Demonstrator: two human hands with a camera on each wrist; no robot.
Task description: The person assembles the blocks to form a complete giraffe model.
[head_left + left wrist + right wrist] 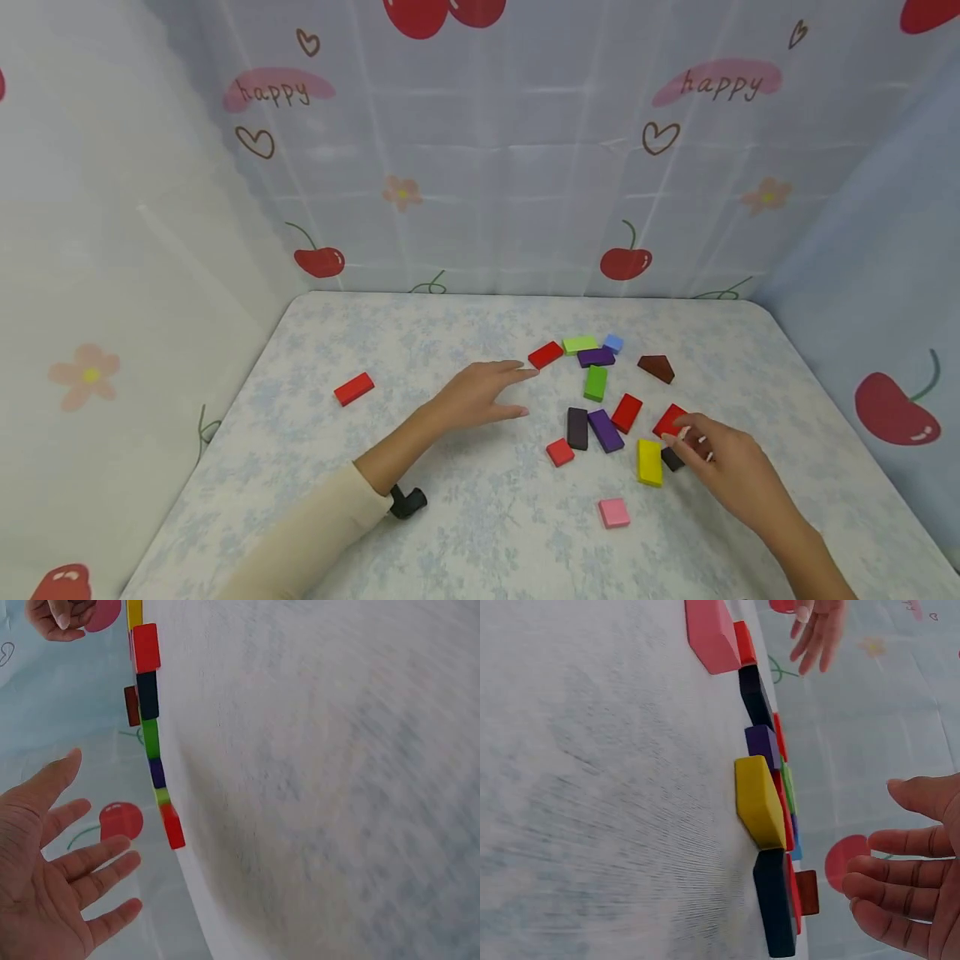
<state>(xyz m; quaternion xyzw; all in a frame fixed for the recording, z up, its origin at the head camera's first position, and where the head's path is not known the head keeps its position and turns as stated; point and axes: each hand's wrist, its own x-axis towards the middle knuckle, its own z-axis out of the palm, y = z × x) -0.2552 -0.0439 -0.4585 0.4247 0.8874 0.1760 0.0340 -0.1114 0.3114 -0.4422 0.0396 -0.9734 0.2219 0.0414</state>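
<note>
Several coloured blocks lie scattered on the right half of the cloth. My left hand hovers over the middle with fingers spread and nothing in them; a red block lies just beyond its fingertips. At the right, my right hand is above a black block and a red block, partly covering both from the head camera. In the right wrist view its loosely bent fingers hold nothing and stay apart from the blocks. A yellow block lies left of that black block.
Purple, dark and green blocks lie between the hands. A brown block is farther back, a pink block nearer. One red block sits alone at left. Printed curtains surround the table.
</note>
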